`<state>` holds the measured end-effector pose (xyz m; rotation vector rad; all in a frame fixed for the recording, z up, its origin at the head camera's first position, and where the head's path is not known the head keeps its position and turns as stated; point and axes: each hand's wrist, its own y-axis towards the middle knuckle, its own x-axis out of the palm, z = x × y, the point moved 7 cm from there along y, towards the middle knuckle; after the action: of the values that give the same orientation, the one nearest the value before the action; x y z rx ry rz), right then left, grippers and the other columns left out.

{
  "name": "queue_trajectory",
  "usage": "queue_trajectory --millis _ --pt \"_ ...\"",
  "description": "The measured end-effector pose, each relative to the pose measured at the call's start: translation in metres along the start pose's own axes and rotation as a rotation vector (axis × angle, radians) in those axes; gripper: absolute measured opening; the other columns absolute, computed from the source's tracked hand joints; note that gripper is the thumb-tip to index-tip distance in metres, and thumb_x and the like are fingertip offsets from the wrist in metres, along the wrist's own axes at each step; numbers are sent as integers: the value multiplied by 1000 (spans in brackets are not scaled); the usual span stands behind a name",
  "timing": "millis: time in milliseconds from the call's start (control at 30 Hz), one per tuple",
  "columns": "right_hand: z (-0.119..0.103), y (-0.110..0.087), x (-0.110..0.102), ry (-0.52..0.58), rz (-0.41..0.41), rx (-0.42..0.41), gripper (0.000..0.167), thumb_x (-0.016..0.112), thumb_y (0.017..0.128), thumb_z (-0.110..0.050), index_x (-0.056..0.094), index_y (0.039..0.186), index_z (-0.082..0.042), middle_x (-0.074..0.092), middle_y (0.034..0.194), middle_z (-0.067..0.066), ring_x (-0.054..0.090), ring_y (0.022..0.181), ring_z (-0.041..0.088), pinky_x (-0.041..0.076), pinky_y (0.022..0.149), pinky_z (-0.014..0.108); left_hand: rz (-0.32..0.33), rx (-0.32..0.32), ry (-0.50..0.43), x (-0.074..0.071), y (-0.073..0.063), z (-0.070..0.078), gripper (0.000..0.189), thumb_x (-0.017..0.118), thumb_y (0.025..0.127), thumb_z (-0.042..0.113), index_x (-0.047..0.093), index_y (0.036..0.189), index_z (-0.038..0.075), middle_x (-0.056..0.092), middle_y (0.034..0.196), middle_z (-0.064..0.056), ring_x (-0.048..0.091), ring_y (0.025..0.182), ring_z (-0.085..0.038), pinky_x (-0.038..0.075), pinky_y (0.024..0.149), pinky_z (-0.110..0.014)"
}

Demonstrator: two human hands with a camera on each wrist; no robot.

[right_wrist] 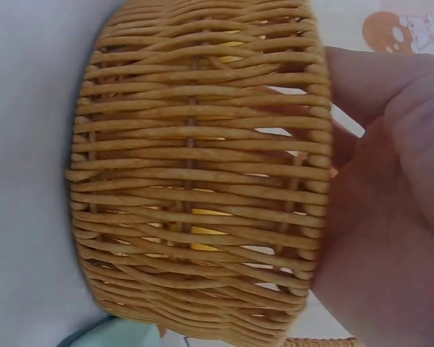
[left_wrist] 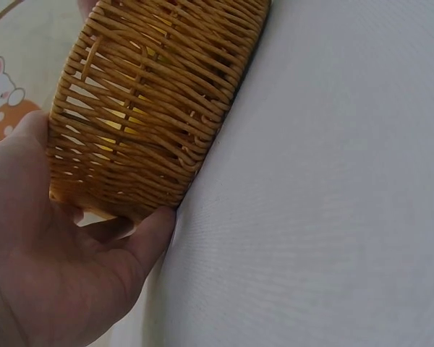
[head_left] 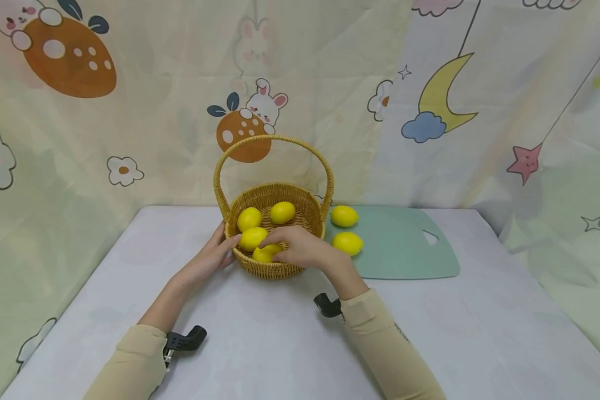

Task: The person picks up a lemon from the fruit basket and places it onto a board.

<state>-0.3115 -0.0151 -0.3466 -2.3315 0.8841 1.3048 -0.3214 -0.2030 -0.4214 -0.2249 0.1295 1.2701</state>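
Note:
A round wicker basket (head_left: 270, 271) with a tall arched handle stands on the table and holds several yellow lemons. At its left side my left hand (head_left: 211, 250) grips the basket, thumb up at the rim, the other fingers against the outer wall. In the left wrist view, that hand (left_wrist: 72, 267) is close against the weave. My right hand (head_left: 300, 247) reaches over the front right rim, its fingers and thumb around the front lemon (head_left: 264, 255). Beside that one lies another lemon (head_left: 253, 238). The right wrist view shows the hand (right_wrist: 390, 195) at the rim, its fingertips hidden behind the weave.
Right of the basket lies a pale green cutting board (head_left: 400, 244) with a cut-out grip hole. Two lemons, a far lemon (head_left: 344, 215) and a near lemon (head_left: 348, 243), rest on its left part. A patterned cloth (head_left: 180, 111) hangs behind the white-covered table (head_left: 260, 344).

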Motion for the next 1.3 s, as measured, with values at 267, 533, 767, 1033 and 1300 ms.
queue_trajectory --millis 267,533,767,1033,1300 --pt "14 15 10 0 -58 82 45 67 92 -7 64 134 -23 62 137 -5 55 126 14 48 108 35 -3 19 -11 -1 -1 0 74 44 104 48 -7 157 43 -4 169 5 18 154 -25 34 117 -52" --pt "21 19 13 -26 -111 130 46 65 94 -11 61 137 -26 61 139 -3 55 122 15 45 110 36 -4 33 -18 1 -2 5 72 43 105 46 -6 158 42 -1 169 6 19 154 -23 34 117 -52" --pt "23 20 13 -35 -112 120 45 63 92 -11 63 134 -26 63 133 -4 56 109 14 49 102 34 -4 37 -18 3 -2 5 72 43 105 45 -6 158 42 -1 169 5 20 153 -24 35 117 -52" --pt "26 18 7 -10 -64 117 43 68 86 -11 65 127 -24 65 122 -6 56 100 17 49 90 30 -3 35 -12 3 -2 5 72 42 105 45 -6 158 41 -1 169 5 18 154 -24 34 117 -52" --pt "22 13 -5 24 -11 71 50 71 80 -13 64 128 -24 63 126 -7 55 104 15 49 92 31 -2 30 -17 3 -1 5 71 42 105 45 -6 158 41 -1 169 4 20 153 -25 35 117 -52"
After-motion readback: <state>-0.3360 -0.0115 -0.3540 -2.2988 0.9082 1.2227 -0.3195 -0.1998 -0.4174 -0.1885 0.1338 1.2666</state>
